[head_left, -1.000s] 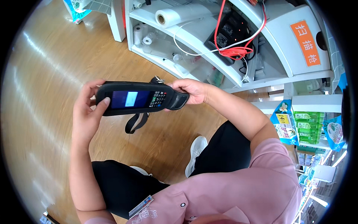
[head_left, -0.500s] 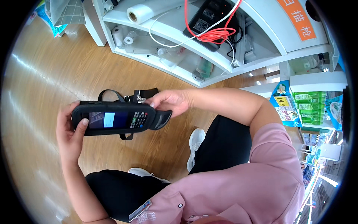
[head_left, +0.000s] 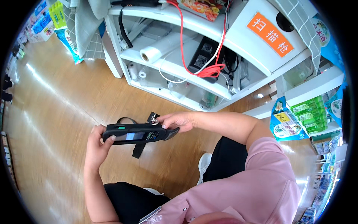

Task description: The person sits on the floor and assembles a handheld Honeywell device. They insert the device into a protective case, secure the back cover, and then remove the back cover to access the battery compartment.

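Observation:
Between my two hands is a black handheld barcode terminal [head_left: 140, 136] in a padded case, lying sideways over the wooden floor. Its lit screen and keypad face me at a slant, and the case's far long side shows a small green patch. My left hand [head_left: 97, 147] grips the left end, thumb on the front beside the screen. At the other end, my right hand [head_left: 181, 121] has its fingers closed around the case near a metal clip [head_left: 154, 120]. A black strap [head_left: 138, 150] dangles below the case. The right fingertips are partly hidden.
Ahead stands a white shelf unit [head_left: 167, 96] holding a plastic roll [head_left: 158, 49], a black box [head_left: 203, 56] and a coiled red cable [head_left: 210, 71]. An orange label [head_left: 270, 34] marks its right side. Green bottles [head_left: 307, 114] stand on a display at right.
My view has tilted up, so more of the shelf's upper part shows. The terminal has tipped, showing more of its far long side and less of its screen. Both hands keep their hold.

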Tool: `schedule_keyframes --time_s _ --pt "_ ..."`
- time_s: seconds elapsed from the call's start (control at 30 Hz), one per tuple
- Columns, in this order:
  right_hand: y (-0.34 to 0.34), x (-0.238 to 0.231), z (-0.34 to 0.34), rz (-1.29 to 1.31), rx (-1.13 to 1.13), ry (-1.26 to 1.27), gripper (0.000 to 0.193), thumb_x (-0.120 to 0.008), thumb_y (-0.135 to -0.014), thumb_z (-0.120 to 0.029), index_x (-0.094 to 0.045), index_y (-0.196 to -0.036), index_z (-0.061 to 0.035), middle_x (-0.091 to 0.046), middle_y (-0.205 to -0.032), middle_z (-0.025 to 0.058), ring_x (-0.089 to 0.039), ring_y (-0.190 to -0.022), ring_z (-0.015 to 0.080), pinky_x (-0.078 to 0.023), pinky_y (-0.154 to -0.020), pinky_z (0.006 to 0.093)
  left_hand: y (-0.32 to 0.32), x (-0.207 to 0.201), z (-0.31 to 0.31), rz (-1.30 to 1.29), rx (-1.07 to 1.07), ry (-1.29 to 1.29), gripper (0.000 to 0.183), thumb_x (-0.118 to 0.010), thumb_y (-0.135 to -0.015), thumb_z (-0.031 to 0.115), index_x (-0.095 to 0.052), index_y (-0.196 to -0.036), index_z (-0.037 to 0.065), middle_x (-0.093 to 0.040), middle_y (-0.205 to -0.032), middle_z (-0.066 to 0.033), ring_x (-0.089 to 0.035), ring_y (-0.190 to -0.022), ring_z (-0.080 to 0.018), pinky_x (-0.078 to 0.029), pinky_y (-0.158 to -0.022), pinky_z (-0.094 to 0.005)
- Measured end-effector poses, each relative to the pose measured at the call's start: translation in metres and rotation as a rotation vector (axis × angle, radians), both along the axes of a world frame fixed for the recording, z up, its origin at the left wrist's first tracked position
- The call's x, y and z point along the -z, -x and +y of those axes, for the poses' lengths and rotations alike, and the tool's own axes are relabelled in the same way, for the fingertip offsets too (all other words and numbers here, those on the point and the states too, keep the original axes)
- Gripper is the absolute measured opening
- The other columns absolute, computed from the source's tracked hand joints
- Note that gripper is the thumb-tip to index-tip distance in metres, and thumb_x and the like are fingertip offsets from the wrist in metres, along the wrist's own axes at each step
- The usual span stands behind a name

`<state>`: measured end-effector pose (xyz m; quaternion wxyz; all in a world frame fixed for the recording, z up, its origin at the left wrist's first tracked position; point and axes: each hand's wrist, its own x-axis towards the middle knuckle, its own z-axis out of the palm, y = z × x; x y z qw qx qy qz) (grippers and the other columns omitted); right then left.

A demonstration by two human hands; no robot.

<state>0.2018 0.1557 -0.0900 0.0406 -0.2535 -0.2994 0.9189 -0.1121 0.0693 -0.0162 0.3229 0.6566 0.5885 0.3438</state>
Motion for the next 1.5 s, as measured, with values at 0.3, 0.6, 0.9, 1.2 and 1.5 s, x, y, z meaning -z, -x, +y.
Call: schedule_keyframes --time_s 0.3,0.6,0.9,1.2,1.5 --pt "-0.004 -0.006 0.015 0.053 0.037 0.017 0.053 -0.062 -0.089 -0.027 -0.045 -0.133 -0.0028 -0.055 -0.127 0.0129 -0.058 -0.109 0.0224 -0.045 -0.098 0.0362 -0.027 -0.014 -0.001 -0.067 -0.241 0.035 0.032 -0.079 -0.067 0.004 -0.047 -0.067 0.000 -0.045 -0.061 -0.0066 -0.043 -0.059 -0.0147 -0.040 -0.055 -0.0293" --pt "0.006 -0.013 0.000 0.086 -0.243 -0.088 0.062 -0.061 -0.087 -0.045 -0.046 -0.130 -0.0035 -0.060 -0.117 0.0140 -0.063 -0.100 0.0261 -0.050 -0.089 0.0380 -0.008 -0.004 -0.005 -0.137 -0.135 0.043 0.020 -0.067 -0.077 0.013 -0.053 -0.071 0.000 -0.051 -0.061 -0.0046 -0.048 -0.060 -0.0121 -0.041 -0.055 -0.0291" --pt "-0.028 -0.036 0.065 -0.039 -0.361 -0.181 0.059 -0.057 -0.089 -0.046 -0.049 -0.126 -0.0017 -0.062 -0.109 0.0164 -0.063 -0.095 0.0308 -0.050 -0.084 0.0452 0.004 0.016 0.020 -0.189 -0.401 -0.061 0.027 -0.065 -0.086 0.024 -0.061 -0.083 -0.003 -0.059 -0.069 -0.0057 -0.052 -0.065 -0.0130 -0.045 -0.062 -0.0299" --pt "-0.124 -0.015 0.090 -0.207 -0.121 -0.216 0.059 -0.065 -0.077 -0.030 -0.050 -0.120 0.0075 -0.064 -0.093 0.0239 -0.065 -0.077 0.0349 -0.054 -0.065 0.0485 0.100 0.050 0.020 -0.672 -0.761 0.219 0.047 -0.048 -0.095 0.047 -0.062 -0.096 0.002 -0.050 -0.068 -0.0018 -0.046 -0.061 -0.0145 -0.043 -0.057 -0.0299" --pt "-0.007 -0.052 0.017 0.273 -0.107 0.003 0.088 -0.069 -0.074 -0.043 -0.029 -0.144 -0.0070 -0.053 -0.123 0.0266 -0.065 -0.086 0.0316 -0.048 -0.060 0.0311 0.031 0.131 0.034 0.325 0.200 0.670 0.050 -0.056 -0.088 0.051 -0.062 -0.117 0.011 -0.065 -0.106 -0.0161 -0.059 -0.099 -0.0288 -0.046 -0.089 -0.0385"
